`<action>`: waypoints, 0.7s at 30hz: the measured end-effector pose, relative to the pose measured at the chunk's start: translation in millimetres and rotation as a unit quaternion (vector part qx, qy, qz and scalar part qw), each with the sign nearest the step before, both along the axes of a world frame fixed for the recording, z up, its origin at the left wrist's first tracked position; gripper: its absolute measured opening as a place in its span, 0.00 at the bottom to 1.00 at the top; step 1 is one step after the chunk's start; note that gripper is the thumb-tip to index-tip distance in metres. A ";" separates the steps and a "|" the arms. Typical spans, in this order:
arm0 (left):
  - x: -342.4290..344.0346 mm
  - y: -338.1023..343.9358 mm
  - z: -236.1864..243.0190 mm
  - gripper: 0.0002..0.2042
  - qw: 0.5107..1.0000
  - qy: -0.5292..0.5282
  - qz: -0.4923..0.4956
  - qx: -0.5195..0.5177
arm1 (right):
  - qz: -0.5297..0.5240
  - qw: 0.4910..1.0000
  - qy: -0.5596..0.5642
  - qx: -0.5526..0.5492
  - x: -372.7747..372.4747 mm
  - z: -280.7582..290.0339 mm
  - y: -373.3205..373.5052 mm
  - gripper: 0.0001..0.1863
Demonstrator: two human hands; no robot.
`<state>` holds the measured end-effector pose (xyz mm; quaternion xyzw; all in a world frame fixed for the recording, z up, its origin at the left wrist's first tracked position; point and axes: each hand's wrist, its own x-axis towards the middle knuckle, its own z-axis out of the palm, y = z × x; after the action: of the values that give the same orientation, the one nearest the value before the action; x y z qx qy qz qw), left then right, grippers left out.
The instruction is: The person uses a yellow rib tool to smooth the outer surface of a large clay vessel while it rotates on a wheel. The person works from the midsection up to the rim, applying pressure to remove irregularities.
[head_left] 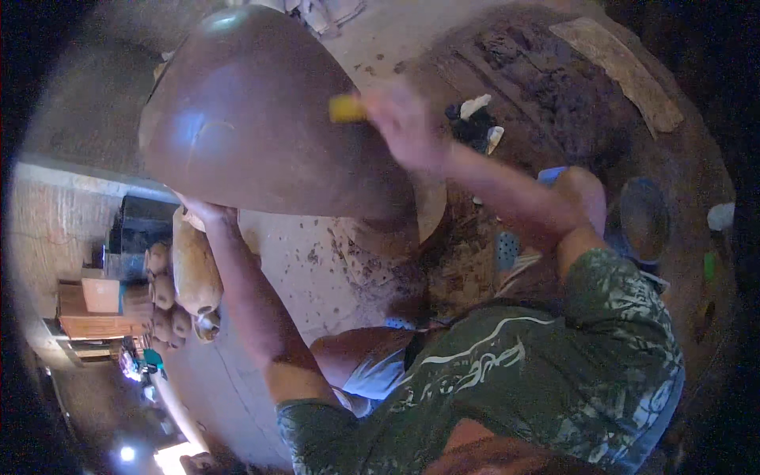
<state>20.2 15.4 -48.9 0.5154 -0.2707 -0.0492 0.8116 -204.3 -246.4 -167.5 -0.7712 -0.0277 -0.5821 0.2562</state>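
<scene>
A large brown clay pot (261,119) with a smooth, rounded, shiny wall fills the upper left and stands tilted. My left hand (207,212) holds it at the lower left edge; its fingers are partly hidden behind the wall. My right hand (404,123), blurred by motion, is closed around a small yellow block (346,108) at the right side of the pot. The block overlaps the pot's wall in view; whether it presses on the surface I cannot tell. What the block is made of does not show.
Several clay pots (162,289) and a long pale jar (196,269) stand at the left. Dark wet clay (546,87) covers the ground at the upper right beside a flat board (625,71). A dark round basin (643,218) lies by my right knee. Crumbs dot the floor.
</scene>
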 end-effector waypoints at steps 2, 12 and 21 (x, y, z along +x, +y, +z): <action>7.1 3.9 -6.7 0.38 1.000 0.002 -0.018 0.001 | -0.032 0.987 -0.032 0.156 30.5 45.3 -29.4 0.13; -27.6 -14.7 10.3 0.38 0.999 0.012 0.020 0.024 | 0.021 0.996 -0.036 0.080 7.9 -21.5 22.9 0.13; -32.4 -12.1 -0.6 0.42 0.999 -0.003 0.035 0.020 | 0.035 0.886 0.186 0.424 3.4 -59.4 5.7 0.11</action>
<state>-12.2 3.3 -49.5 0.5404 -0.2540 -0.0249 0.8018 -200.9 -240.8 -226.9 -0.6819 0.2432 -0.3748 0.5791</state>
